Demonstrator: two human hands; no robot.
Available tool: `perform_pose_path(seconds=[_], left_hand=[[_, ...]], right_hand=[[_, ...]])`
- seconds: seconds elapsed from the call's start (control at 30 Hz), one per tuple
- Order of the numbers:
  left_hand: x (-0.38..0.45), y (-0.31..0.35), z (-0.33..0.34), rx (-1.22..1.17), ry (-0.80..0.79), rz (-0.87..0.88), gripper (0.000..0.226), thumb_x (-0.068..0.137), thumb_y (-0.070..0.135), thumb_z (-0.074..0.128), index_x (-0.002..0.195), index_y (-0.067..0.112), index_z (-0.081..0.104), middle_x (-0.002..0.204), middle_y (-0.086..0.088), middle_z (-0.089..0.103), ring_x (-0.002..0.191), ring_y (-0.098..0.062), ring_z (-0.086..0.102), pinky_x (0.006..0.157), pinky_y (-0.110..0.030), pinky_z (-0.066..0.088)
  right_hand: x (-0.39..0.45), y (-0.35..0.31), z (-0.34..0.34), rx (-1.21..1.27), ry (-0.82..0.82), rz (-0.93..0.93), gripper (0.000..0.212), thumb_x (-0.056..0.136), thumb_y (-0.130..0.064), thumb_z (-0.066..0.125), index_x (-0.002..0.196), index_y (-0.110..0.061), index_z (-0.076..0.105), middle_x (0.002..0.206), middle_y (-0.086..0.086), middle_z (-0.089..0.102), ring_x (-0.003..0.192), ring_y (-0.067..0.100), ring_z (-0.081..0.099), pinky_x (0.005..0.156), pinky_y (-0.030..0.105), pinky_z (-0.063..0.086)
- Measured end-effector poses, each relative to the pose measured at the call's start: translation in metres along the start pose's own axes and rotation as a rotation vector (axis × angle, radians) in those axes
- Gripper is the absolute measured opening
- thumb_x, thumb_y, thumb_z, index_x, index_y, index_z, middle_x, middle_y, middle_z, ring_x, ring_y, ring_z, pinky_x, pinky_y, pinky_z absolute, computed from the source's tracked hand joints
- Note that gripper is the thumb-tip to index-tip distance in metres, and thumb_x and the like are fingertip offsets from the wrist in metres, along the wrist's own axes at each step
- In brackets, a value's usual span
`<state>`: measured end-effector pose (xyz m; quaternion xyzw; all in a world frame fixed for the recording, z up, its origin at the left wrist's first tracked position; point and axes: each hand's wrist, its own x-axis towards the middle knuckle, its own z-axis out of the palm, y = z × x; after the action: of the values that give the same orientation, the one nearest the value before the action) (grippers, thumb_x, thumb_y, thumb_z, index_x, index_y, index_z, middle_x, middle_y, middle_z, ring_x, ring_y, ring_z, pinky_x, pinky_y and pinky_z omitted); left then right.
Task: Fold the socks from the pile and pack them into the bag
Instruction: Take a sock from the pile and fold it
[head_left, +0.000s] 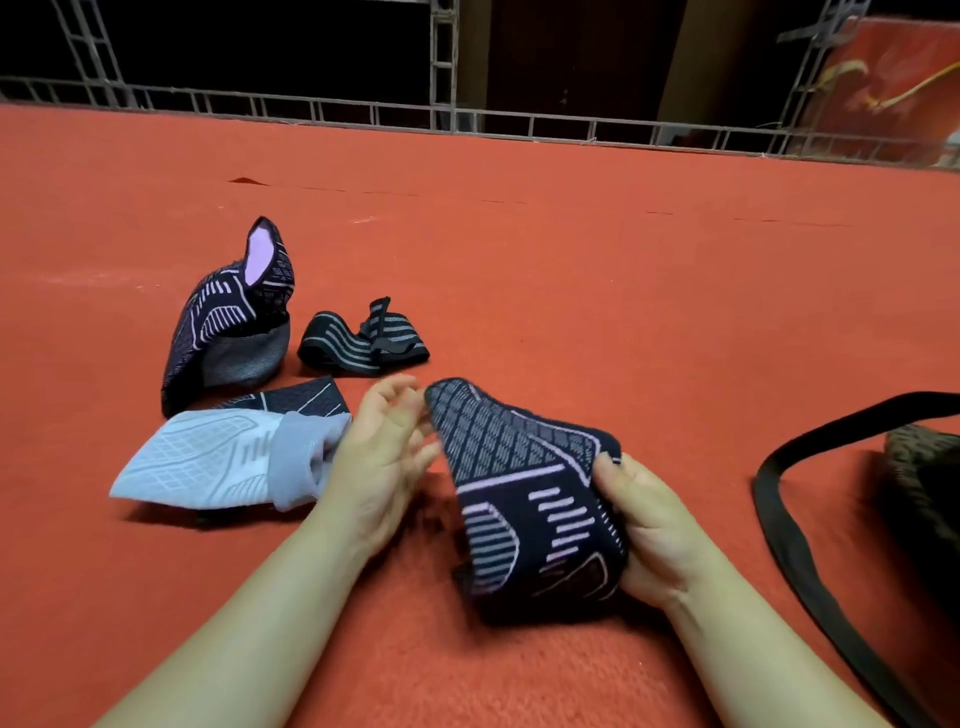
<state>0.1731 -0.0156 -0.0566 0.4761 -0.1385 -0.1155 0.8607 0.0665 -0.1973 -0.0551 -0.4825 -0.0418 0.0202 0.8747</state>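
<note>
Plainly unlabelled, the black sock (524, 499) with lilac stripes is gripped by the right hand (644, 525); the left hand (384, 452) hovers beside it, fingers loosely spread.

Red-orange carpet (571, 270): covers the floor across the whole view, with a faint seam line running across its far part. Metal lattice railing (363, 111): grey, runs along the carpet's far edge, with upright posts. Red panel with yellow markings (893, 88): far right, behind the railing.
</note>
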Motion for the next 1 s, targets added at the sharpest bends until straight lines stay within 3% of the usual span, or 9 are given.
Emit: perform_pose_path(seconds=[0.13,0.23,0.33,0.43,0.57,0.67,0.77,0.93,1.0], left_hand=[[-0.012,-0.009,0.009,0.147,-0.16,-0.389,0.075,0.073,0.076,0.039,0.105,0.011,0.059,0.106,-0.014,0.065,0.095,-0.026,0.06,0.084,-0.038,0.044],[-0.019,-0.012,0.013,0.192,-0.312,-0.291,0.074,0.067,0.073,0.058,0.103,0.01,0.069,0.103,-0.012,0.07,0.096,-0.022,0.064,0.083,-0.032,0.049],[-0.02,-0.014,0.015,0.287,-0.26,-0.141,0.034,0.078,0.033,0.069,0.097,0.005,0.064,0.094,-0.012,0.071,0.084,-0.021,0.063,0.078,-0.035,0.046],[-0.018,-0.016,0.011,0.317,-0.227,-0.135,0.018,0.077,0.02,0.068,0.092,0.012,0.062,0.082,-0.006,0.069,0.076,-0.023,0.056,0.066,-0.03,0.037],[-0.016,-0.02,0.005,0.297,-0.293,-0.195,0.027,0.068,0.025,0.071,0.095,0.021,0.066,0.092,-0.009,0.07,0.086,-0.03,0.055,0.076,-0.034,0.035],[-0.016,-0.024,0.003,0.384,-0.261,-0.123,0.027,0.069,0.021,0.067,0.096,0.017,0.066,0.096,-0.002,0.07,0.088,-0.018,0.064,0.078,-0.03,0.05],[-0.003,-0.021,0.003,0.773,-0.124,0.119,0.02,0.059,0.04,0.068,0.079,0.043,0.068,0.113,0.019,0.057,0.113,-0.011,0.054,0.101,-0.032,0.038],[0.032,0.02,0.028,0.962,-0.096,0.443,0.011,0.063,0.042,0.066,0.072,0.043,0.06,0.122,0.035,0.041,0.128,-0.006,0.036,0.103,-0.011,0.019],[0.039,0.033,0.031,1.006,-0.142,0.523,0.016,0.064,0.053,0.06,0.074,0.042,0.064,0.122,0.036,0.042,0.13,-0.005,0.032,0.108,-0.019,0.018]], right_hand=[[0.002,-0.008,0.006,0.1,0.174,-0.123,0.043,0.068,-0.032,0.071,0.105,-0.009,0.07,0.105,0.016,0.071,0.09,0.026,0.07,0.071,0.035,0.058],[0.007,-0.004,0.003,-0.03,0.31,-0.1,0.039,0.081,-0.027,0.054,0.113,-0.007,0.061,0.108,0.017,0.07,0.093,0.027,0.068,0.08,0.038,0.058],[0.01,0.0,0.002,-0.224,0.372,-0.084,0.037,0.081,-0.028,0.066,0.108,-0.004,0.06,0.105,0.021,0.069,0.089,0.028,0.066,0.081,0.041,0.053],[0.01,-0.002,-0.002,-0.262,0.491,-0.137,0.029,0.072,-0.022,0.07,0.095,-0.012,0.054,0.075,0.009,0.065,0.058,0.014,0.059,0.054,0.026,0.046],[0.008,-0.005,-0.007,-0.211,0.541,-0.218,0.022,0.086,-0.003,0.061,0.097,-0.017,0.047,0.06,-0.001,0.062,0.04,0.004,0.051,0.034,0.015,0.035],[0.005,-0.006,-0.002,-0.283,0.352,-0.117,0.034,0.069,0.0,0.073,0.096,-0.014,0.058,0.071,0.003,0.068,0.055,0.012,0.062,0.044,0.02,0.048],[0.013,-0.013,-0.002,-0.479,0.329,-0.039,0.048,0.06,-0.004,0.075,0.104,-0.02,0.062,0.085,0.005,0.068,0.067,0.013,0.064,0.051,0.023,0.049],[0.058,-0.061,0.003,-0.726,0.316,-0.328,0.06,0.075,0.014,0.067,0.121,-0.02,0.048,0.092,0.003,0.06,0.075,0.0,0.059,0.072,0.016,0.049],[0.069,-0.069,0.002,-0.801,0.299,-0.398,0.061,0.072,0.005,0.073,0.117,-0.029,0.049,0.1,-0.001,0.06,0.086,0.001,0.059,0.082,0.019,0.048]])
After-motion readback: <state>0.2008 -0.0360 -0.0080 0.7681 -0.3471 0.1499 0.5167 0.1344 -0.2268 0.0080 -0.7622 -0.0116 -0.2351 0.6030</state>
